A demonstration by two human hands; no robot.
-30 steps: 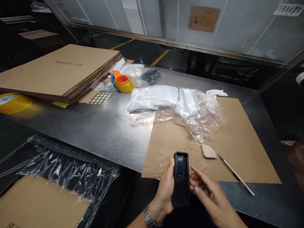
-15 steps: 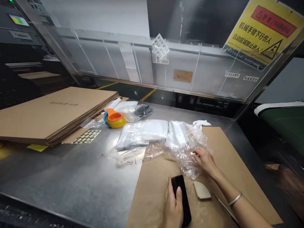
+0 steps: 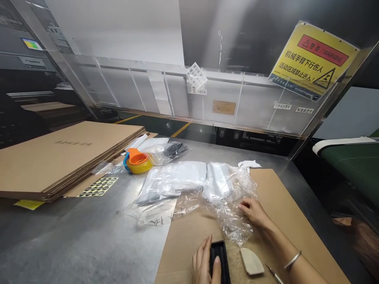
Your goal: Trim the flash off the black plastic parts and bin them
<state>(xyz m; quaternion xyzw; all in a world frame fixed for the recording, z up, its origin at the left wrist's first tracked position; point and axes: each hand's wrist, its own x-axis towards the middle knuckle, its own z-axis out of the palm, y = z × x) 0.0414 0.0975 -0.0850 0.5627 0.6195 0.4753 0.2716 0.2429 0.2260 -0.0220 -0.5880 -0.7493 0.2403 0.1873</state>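
Observation:
My left hand [image 3: 204, 262] is closed around a black rectangular case [image 3: 219, 249], its thumb lying across the hollow face. My right hand [image 3: 255, 213] has its fingertips pinched at crumpled clear plastic bags [image 3: 233, 227]. Flat white-grey packets [image 3: 189, 173] in clear plastic lie just beyond, side by side. Between my wrists a beige rounded-corner piece [image 3: 251, 261] rests on a brown cardboard sheet [image 3: 183, 252]. A thin pen-like tool [image 3: 274, 273] lies by my right forearm, partly cut off by the frame.
At left sits a stack of flat cardboard [image 3: 74, 150], with a sheet of round stickers [image 3: 99, 187] beside it. A yellow and orange tape dispenser [image 3: 137, 161] stands near a bagged black item [image 3: 175, 149]. A clear panel with a warning sign [image 3: 314, 61] hangs behind the metal table [image 3: 89, 232].
The view has tilted up, so the table things sit lower in the picture. The black case has turned to show its hollow face. My right hand stays at the plastic.

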